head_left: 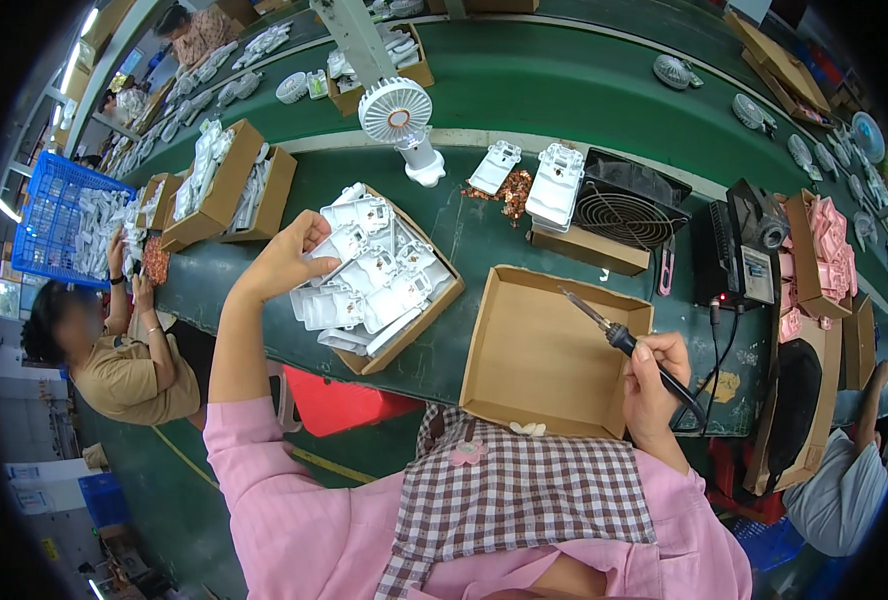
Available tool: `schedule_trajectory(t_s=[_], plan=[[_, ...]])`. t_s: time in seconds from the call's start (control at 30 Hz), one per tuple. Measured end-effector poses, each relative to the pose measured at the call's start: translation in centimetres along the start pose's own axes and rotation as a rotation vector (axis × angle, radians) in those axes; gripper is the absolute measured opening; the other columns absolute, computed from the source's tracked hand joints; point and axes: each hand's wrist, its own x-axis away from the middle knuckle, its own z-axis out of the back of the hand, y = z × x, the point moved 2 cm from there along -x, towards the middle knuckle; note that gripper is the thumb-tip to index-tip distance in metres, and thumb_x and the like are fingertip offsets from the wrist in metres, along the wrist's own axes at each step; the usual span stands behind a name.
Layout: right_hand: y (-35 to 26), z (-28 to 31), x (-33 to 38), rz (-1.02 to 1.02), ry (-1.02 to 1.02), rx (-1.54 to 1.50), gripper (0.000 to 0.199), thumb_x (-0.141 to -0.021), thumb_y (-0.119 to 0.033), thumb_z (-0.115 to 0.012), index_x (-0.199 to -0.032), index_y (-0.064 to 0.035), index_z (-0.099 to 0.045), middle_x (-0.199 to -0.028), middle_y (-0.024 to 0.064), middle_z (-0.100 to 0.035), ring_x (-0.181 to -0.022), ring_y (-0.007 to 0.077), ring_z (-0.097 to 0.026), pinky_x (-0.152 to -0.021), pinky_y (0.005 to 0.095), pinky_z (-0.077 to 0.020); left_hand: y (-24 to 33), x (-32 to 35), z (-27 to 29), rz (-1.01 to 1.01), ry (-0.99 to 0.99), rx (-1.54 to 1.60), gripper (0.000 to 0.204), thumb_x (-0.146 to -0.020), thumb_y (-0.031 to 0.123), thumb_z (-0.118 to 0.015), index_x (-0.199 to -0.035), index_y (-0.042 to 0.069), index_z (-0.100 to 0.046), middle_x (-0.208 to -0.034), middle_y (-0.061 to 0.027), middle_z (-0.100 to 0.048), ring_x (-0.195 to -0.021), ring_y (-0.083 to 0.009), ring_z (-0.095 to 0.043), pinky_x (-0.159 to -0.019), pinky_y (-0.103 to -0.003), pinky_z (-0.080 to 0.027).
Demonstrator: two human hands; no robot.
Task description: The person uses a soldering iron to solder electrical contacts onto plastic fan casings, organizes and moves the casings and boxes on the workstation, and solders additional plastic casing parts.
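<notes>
Checked apron [529, 490] nearest; right hand [654, 385] grip clamped on soldering iron [621, 339] over cardboard box [534, 350]; left hand [282, 262] at white plastic parts [369, 268], can't tell its grip.

Your soldering iron [612, 331] has a plastic grip [622, 340], and its tip [579, 303] is metal. The white parts [379, 268] are smooth, shiny plastic. The 2 boxes [549, 335] near you are dull cardboard. Your checked apron [529, 490] is cloth.
</notes>
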Motion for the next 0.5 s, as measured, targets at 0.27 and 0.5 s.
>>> schedule_trajectory(t_s=[0.27, 0.5], plan=[[0.2, 0.0, 0.1, -0.003, -0.027, 0.003, 0.014, -0.087, -0.011, -0.060, -0.087, -0.0029, -0.049, -0.063, 0.0027, -0.052, -0.046, 0.0032, -0.042, -0.041, 0.0159, -0.0299, -1.8, -0.1, 2.1, 0.023, -0.101, 0.124, 0.025, -0.077, 0.009, -0.068, -0.098, 0.001, -0.057, -0.083, 0.0009, -0.057, -0.075, -0.0070, -0.050, -0.068, -0.023, -0.041], [0.0, 0.0, 0.0, -0.006, -0.007, -0.030, 0.013, -0.087, -0.011, -0.059, -0.089, -0.0035, -0.049, -0.064, 0.0015, -0.052, -0.047, 0.0030, -0.042, -0.041, 0.0161, -0.0285, 0.4, 4.5, 2.5, -0.231, -0.296, -0.115, 0.043, -0.069, 0.001, -0.070, -0.109, 0.005, -0.054, -0.114, -0.0064, -0.055, -0.110, -0.0223, -0.049, -0.095, -0.035, -0.038]])
